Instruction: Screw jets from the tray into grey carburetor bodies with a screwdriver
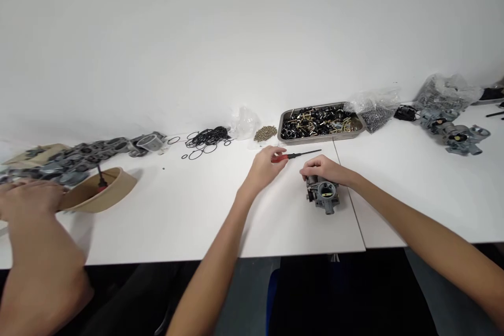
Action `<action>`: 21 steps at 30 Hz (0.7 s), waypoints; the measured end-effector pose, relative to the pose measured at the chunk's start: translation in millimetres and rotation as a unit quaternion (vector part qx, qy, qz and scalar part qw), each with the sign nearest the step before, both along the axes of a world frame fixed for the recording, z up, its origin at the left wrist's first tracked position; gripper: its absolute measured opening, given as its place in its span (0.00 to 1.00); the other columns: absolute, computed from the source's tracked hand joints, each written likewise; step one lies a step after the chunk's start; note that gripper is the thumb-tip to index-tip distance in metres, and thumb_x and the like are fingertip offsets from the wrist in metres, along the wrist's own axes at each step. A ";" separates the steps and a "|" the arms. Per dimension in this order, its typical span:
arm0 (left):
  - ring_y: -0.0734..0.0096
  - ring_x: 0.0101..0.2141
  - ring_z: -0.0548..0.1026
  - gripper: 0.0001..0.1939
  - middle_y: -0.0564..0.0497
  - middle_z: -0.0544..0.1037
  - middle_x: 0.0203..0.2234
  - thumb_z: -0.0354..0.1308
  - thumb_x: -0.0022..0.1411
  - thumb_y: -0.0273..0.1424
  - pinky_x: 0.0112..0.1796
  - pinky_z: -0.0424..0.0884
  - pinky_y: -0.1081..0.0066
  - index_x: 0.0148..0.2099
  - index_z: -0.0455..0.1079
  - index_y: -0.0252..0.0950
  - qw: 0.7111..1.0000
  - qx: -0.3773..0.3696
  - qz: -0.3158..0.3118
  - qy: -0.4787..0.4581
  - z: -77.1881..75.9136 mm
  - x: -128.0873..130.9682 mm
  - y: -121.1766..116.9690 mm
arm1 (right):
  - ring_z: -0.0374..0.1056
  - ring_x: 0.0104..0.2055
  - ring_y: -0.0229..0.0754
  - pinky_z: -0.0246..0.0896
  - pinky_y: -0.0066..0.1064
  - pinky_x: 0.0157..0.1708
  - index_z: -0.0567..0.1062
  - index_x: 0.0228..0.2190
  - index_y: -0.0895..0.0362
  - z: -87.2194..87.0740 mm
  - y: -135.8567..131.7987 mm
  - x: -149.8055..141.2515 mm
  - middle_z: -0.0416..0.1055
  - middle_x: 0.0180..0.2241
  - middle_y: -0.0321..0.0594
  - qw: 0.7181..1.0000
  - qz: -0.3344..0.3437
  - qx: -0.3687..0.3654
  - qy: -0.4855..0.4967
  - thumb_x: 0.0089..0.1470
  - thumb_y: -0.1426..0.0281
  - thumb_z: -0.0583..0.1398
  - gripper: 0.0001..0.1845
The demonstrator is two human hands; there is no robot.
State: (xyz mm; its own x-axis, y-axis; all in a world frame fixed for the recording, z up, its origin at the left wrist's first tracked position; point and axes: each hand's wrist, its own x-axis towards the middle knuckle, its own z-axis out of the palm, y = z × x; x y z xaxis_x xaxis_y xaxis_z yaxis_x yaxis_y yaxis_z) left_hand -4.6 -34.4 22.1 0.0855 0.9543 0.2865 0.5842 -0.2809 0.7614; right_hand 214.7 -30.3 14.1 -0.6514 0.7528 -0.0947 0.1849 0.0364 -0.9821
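Observation:
My left hand (264, 167) is closed round the red handle of a screwdriver (296, 156) that lies across the white table (189, 210), its black shaft pointing right. My right hand (323, 169) rests with curled fingers on top of a grey carburetor body (325, 193) standing on the table just in front of it. The two hands are close together near the table's middle.
A metal tray (319, 136) of black and brass parts stands behind, with a pile of brass bits (265, 133), black O-rings (205, 140) and plastic bags (374, 105). More carburetors (457, 134) lie at right. Another person's arm (35, 241) and a tan bowl (103, 190) are at left.

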 end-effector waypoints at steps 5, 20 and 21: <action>0.65 0.26 0.73 0.05 0.47 0.78 0.25 0.68 0.44 0.28 0.28 0.67 0.69 0.28 0.78 0.38 0.990 -0.073 -0.086 0.085 -11.2 -16.9 55.9 | 0.58 0.25 0.32 0.50 0.27 0.25 0.76 0.27 0.60 -0.2 -0.4 0.3 0.66 0.24 0.35 1.000 -0.007 -0.013 -0.009 0.53 0.54 0.64 0.20; 0.76 0.16 0.71 0.12 0.53 0.74 0.22 0.61 0.62 0.35 0.19 0.71 0.73 0.32 0.63 0.35 0.859 0.116 0.214 -0.450 10.1 -89.4 67.0 | 0.57 0.23 0.32 0.49 0.28 0.24 0.74 0.25 0.60 6.7 -2.7 -0.5 0.65 0.22 0.34 0.999 -0.005 -0.043 -0.027 0.51 0.56 0.63 0.18; 0.77 0.15 0.70 0.11 0.55 0.74 0.22 0.60 0.62 0.35 0.19 0.71 0.74 0.32 0.62 0.35 0.855 0.129 0.243 -0.439 8.1 -94.2 68.1 | 0.57 0.23 0.32 0.49 0.28 0.25 0.75 0.25 0.60 6.3 -2.6 -0.3 0.66 0.22 0.35 0.999 -0.007 -0.042 -0.030 0.51 0.56 0.63 0.18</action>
